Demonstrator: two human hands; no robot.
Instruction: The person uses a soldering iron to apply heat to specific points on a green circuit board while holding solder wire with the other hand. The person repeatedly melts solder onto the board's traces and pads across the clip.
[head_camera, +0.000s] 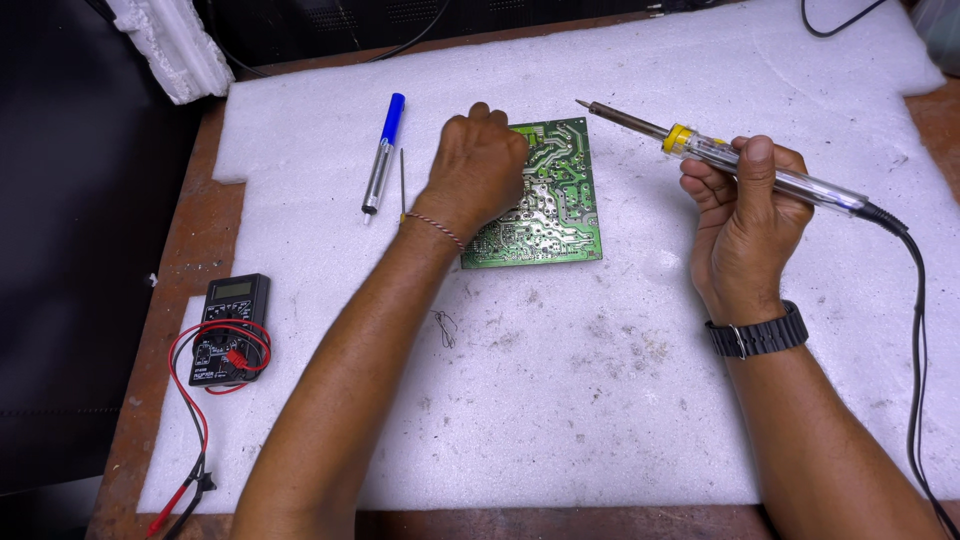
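A green circuit board (555, 200) lies solder side up on a white foam sheet (620, 380). My left hand (478, 165) rests on the board's left edge with fingers curled over it, holding it down. My right hand (745, 220) grips a soldering iron (720, 158) with a clear handle and yellow collar. Its metal tip points left and hovers just above the board's upper right corner, not touching. A black watch sits on my right wrist, and a thin thread band on my left.
A blue and silver desoldering pump (383, 152) and a thin metal probe (402, 182) lie left of the board. A black multimeter (230, 328) with red and black leads sits at the table's left edge. The iron's black cord (915, 330) runs down the right side.
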